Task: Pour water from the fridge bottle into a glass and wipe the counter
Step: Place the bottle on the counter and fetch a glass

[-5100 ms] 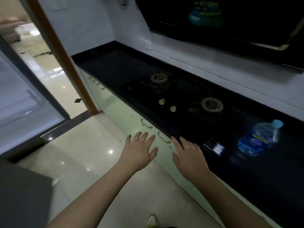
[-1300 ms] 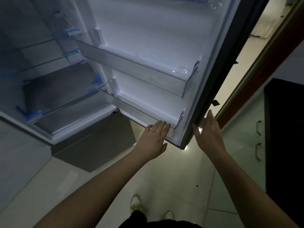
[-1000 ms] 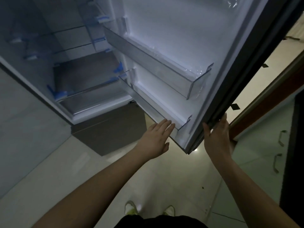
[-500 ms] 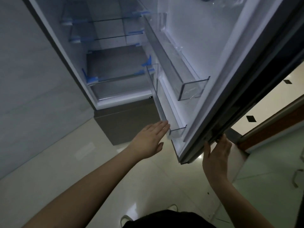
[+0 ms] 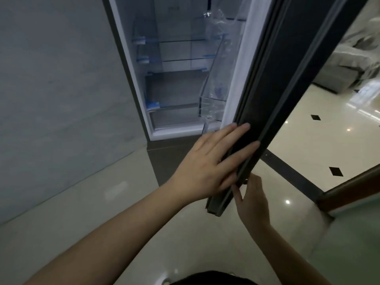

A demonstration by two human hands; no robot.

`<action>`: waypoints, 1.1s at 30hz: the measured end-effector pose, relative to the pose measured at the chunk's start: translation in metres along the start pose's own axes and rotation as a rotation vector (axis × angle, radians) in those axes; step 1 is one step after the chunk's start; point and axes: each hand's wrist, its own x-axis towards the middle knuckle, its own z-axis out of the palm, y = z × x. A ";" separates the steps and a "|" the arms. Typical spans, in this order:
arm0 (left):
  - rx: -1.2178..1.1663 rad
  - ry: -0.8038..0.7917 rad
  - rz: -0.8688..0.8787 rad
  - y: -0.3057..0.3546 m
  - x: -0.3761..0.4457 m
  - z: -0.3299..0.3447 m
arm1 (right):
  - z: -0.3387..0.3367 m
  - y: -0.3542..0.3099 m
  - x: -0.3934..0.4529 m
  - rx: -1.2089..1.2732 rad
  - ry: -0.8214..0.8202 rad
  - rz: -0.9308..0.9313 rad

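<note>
We are at the fridge (image 5: 176,83), and from how things lie we judge the step in hand to be shutting its door (image 5: 273,95): the door stands edge-on to us, only partly open, with both hands at its lower edge. Neither the bottle nor a glass shows anywhere in this view, nor does the counter, so we cannot tell where they are. The shelves and the clear door bin (image 5: 213,99) we see through the gap hold nothing we can make out.

Our left hand (image 5: 207,171) lies flat against the dark edge of the door near its bottom corner, fingers straight and spread, gripping nothing. Our right hand (image 5: 254,200) sits just below and to the far side of that same corner, fingers extended upward along the door's outer face. It appears to rest there uncurled and holds nothing; its fingertips are partly hidden behind the door.

The next move, as we judge it, calls for a steady push toward the fridge body, with the left fingers drawn off the edge before the seal meets the frame, or they could be pinched. After that we must turn to the counter for the pouring.
</note>
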 end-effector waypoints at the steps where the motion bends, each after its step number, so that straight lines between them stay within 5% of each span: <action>1: 0.002 0.008 -0.007 -0.002 -0.001 -0.004 | 0.005 -0.007 0.004 -0.008 -0.019 -0.016; 20: 0.271 -0.181 -0.358 -0.109 -0.049 -0.065 | 0.112 -0.121 0.070 -0.027 -0.280 -0.169; 28: 0.295 -0.209 -0.580 -0.151 -0.045 -0.068 | 0.126 -0.137 0.121 -0.124 -0.338 -0.402; 33: 0.517 -0.124 -0.622 -0.175 -0.036 -0.057 | 0.137 -0.134 0.158 -0.303 -0.304 -0.611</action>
